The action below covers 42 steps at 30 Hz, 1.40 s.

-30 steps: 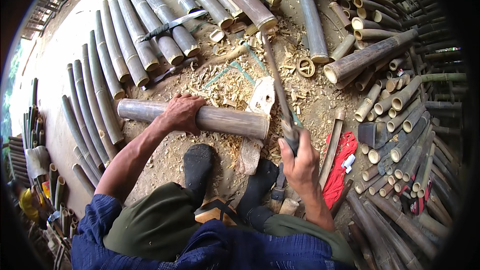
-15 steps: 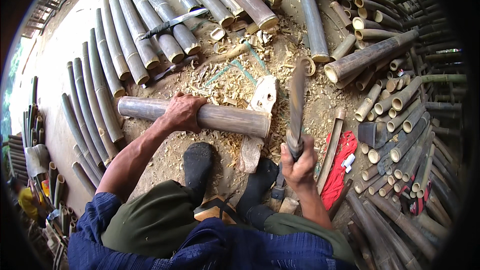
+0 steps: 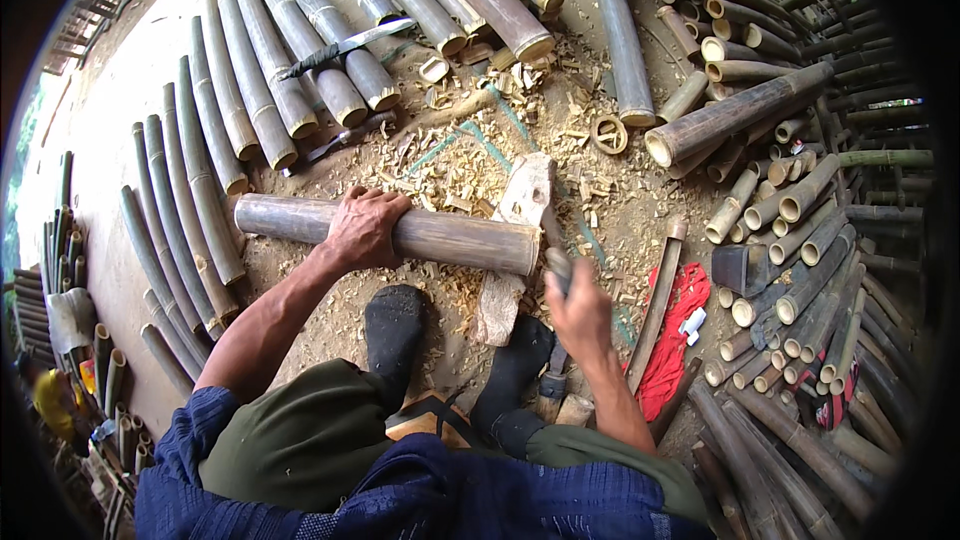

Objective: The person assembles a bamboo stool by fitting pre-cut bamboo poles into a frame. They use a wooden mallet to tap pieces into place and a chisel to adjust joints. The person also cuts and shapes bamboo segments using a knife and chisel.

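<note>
A thick brown bamboo section (image 3: 470,241) lies crosswise in front of me, its right end resting on a pale wooden block (image 3: 528,188). My left hand (image 3: 366,227) wraps over the bamboo near its middle. Just past the bamboo's right end, my right hand (image 3: 580,312) is closed round the handle of a machete (image 3: 558,268). Motion smears that hand, and little of the blade shows at this angle. Below the bamboo, my dark-socked feet stand on either side of the block's near end.
Wood chips (image 3: 455,175) cover the ground around the block. Cut bamboo lengths (image 3: 265,80) lie in a row at the far left, a second long knife (image 3: 350,43) across them. Bamboo is piled (image 3: 800,280) on the right, near a red cloth (image 3: 680,330).
My right hand has swung the machete down and slightly left, from upright beside the bamboo to low by its right end. My left hand and the bamboo have barely moved.
</note>
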Each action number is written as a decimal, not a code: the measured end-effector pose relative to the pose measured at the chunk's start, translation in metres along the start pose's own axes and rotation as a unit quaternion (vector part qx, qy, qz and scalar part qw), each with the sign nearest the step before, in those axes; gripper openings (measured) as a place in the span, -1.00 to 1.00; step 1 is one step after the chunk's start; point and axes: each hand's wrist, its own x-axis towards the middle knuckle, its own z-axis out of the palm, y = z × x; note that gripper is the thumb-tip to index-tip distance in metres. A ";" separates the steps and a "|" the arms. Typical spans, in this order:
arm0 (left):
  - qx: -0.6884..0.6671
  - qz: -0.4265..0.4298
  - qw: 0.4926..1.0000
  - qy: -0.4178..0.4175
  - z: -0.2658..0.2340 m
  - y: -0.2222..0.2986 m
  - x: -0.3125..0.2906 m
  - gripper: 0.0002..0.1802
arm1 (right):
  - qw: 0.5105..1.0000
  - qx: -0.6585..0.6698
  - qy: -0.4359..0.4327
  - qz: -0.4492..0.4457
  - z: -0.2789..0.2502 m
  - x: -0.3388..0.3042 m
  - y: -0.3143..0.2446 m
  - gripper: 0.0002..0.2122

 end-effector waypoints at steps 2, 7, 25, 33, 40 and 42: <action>0.005 0.018 0.999 0.029 0.003 -0.003 -0.003 -0.36 | 0.996 -0.080 -0.043 0.021 0.004 0.019 -0.003 -0.70; 0.017 -0.005 0.998 0.058 0.006 -0.004 -0.014 -0.39 | 0.999 0.002 0.008 -0.053 -0.042 0.009 -0.058 -0.73; 0.011 -0.001 0.999 0.039 0.008 0.005 -0.002 -0.36 | 0.999 -0.039 0.014 -0.021 0.001 0.003 0.005 -0.71; 0.023 0.012 0.994 0.104 0.013 0.000 -0.015 -0.38 | 0.998 0.057 0.014 -0.037 -0.036 -0.003 -0.036 -0.71; 0.044 0.022 0.985 0.163 0.016 0.012 -0.016 -0.35 | 0.996 -0.094 -0.006 -0.008 0.009 0.011 0.004 -0.71; 0.059 0.024 0.981 0.182 0.020 0.007 -0.018 -0.33 | 0.996 -0.086 -0.020 -0.011 0.000 0.007 -0.001 -0.70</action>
